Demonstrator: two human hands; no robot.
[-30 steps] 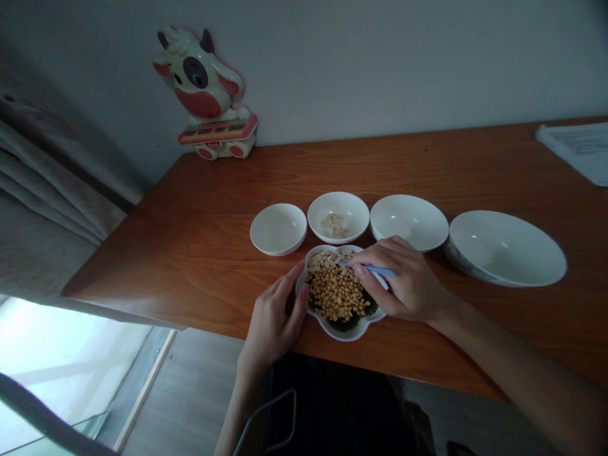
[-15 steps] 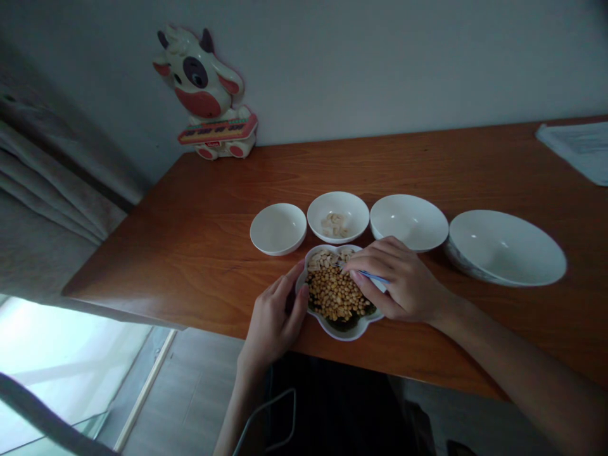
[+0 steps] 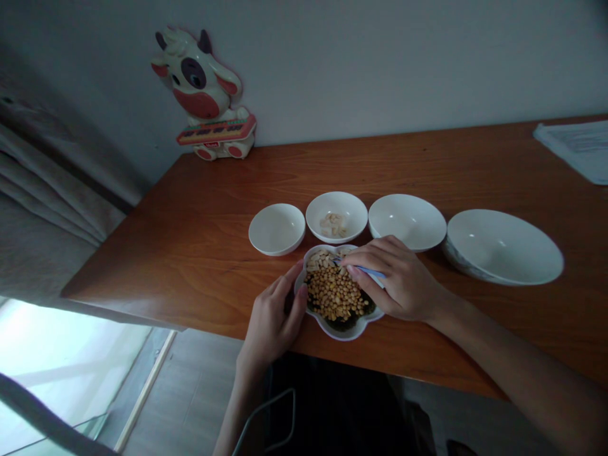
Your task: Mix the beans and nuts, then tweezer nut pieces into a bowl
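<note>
A white scalloped dish [image 3: 349, 335] stands near the table's front edge. In it lie yellow split beans [image 3: 335, 291], pale flat seeds [image 3: 320, 260] toward the back and small dark green beans or grains [image 3: 344, 323] at the front. My left hand [image 3: 275, 313] grips the dish's left rim, thumb on the near side. Over the dish's right side, my right hand [image 3: 394, 278] is closed on slim blue tweezers [image 3: 371, 272], their tips down among the pale seeds. Just behind, a small white bowl [image 3: 311, 221] contains a few pale seeds [image 3: 333, 225].
Left of that bowl is another small white bowl [image 3: 277, 229]. To its right stand a medium white bowl [image 3: 408, 221] and a larger one [image 3: 506, 247]. A cow toy keyboard [image 3: 216, 130] rests by the wall; a white cloth or sheet [image 3: 577, 149] lies far right.
The tweezers' tips have shifted slightly left among the pale seeds, and more of the shaft shows. My left hand stays on the dish's rim.
</note>
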